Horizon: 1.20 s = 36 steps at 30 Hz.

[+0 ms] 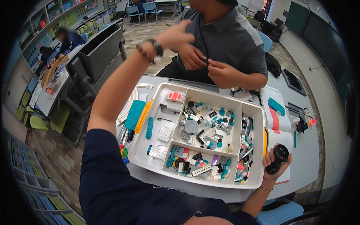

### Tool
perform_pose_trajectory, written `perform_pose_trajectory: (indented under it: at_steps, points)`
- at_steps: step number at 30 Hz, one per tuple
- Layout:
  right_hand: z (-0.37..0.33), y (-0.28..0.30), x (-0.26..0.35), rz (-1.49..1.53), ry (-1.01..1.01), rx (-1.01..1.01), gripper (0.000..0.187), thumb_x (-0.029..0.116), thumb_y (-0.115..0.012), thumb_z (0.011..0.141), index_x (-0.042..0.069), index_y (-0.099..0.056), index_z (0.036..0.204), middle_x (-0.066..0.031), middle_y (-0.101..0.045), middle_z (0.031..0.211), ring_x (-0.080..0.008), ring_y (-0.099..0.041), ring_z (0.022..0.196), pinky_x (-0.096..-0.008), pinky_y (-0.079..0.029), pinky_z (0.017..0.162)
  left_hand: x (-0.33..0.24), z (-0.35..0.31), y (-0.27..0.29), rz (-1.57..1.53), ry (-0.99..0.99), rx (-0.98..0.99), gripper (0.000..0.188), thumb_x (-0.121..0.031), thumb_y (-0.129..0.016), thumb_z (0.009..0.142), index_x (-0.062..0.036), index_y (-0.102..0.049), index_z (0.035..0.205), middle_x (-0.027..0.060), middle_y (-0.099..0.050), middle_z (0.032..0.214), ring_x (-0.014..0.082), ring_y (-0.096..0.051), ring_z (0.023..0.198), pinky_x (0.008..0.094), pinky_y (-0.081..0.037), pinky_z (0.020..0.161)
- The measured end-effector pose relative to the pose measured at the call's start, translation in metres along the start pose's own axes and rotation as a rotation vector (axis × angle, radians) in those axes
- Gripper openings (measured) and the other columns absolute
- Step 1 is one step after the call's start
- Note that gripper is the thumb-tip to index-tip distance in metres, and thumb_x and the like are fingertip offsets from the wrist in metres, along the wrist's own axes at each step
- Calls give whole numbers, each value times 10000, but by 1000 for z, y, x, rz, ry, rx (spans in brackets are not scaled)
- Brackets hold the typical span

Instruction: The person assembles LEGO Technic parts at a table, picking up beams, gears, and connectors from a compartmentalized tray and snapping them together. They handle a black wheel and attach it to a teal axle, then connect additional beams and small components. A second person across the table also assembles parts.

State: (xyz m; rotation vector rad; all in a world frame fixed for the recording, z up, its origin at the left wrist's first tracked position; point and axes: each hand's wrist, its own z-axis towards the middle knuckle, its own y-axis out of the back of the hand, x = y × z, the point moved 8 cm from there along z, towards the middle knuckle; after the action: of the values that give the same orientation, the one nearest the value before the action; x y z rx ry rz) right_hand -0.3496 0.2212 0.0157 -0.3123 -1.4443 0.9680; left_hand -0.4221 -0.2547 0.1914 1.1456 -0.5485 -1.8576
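Right hand [275, 159], lower right of frame, clamped on black wheels [279, 156] beside sorting tray [258, 157]. Left hand [176, 35] raised at top centre, fingers loose, nothing held. Firm grip on wheels advised; tray best kept steady.

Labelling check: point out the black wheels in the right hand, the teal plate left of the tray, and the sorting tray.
black wheels [279, 157], head view, on the upper wheel's tyre.
teal plate [134, 114], head view, on its studded middle.
sorting tray [156, 95], head view, on its far-left rim corner.
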Motion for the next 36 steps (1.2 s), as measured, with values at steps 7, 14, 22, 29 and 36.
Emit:
perform_pose_trajectory:
  at_steps: [7, 14, 22, 29, 36]
  points:
    - [-15, -16, 17, -72, 212, -38, 626, 553, -428, 841, -3, -391, 1126, -52, -361, 628, -139, -377, 519, -257, -334, 453, -205, -186, -58, 152, -472, 471, 223, -208, -614, 783, -45, -530, 911, 47, -549, 730, 228, -577, 617, 343, -447, 582]
    - [-70, -138, 3, -248, 515, 145, 691, 546, -639, 714, 9, -368, 1055, -56, -400, 689, -157, -412, 640, -294, -373, 572, -272, -259, -104, -215, -682, 467, 272, -334, -518, 852, -67, -463, 859, 60, -465, 777, 196, -498, 621, 312, -379, 562]
    - [-97, -150, -27, -156, 741, 397, 787, 679, -574, 689, 13, -374, 1056, -57, -414, 792, -169, -418, 751, -324, -331, 723, -279, -287, -104, -150, -713, 259, 292, -360, -549, 820, -80, -482, 869, 36, -463, 788, 170, -455, 612, 308, -367, 576]
    - [-108, -176, -55, -92, 720, 369, 774, 700, -488, 721, 6, -374, 1046, -70, -418, 813, -194, -414, 778, -348, -351, 717, -273, -317, -77, 17, -718, 49, 266, -337, -591, 769, -88, -528, 840, 17, -459, 728, 145, -456, 610, 318, -416, 650]
    - [-116, -191, -74, 84, 457, 266, 718, 673, -451, 762, 3, -375, 1008, -73, -408, 787, -186, -405, 748, -333, -343, 703, -272, -337, -72, 116, -852, -49, 226, -292, -557, 797, -69, -521, 789, 18, -444, 688, 150, -483, 596, 348, -461, 763]
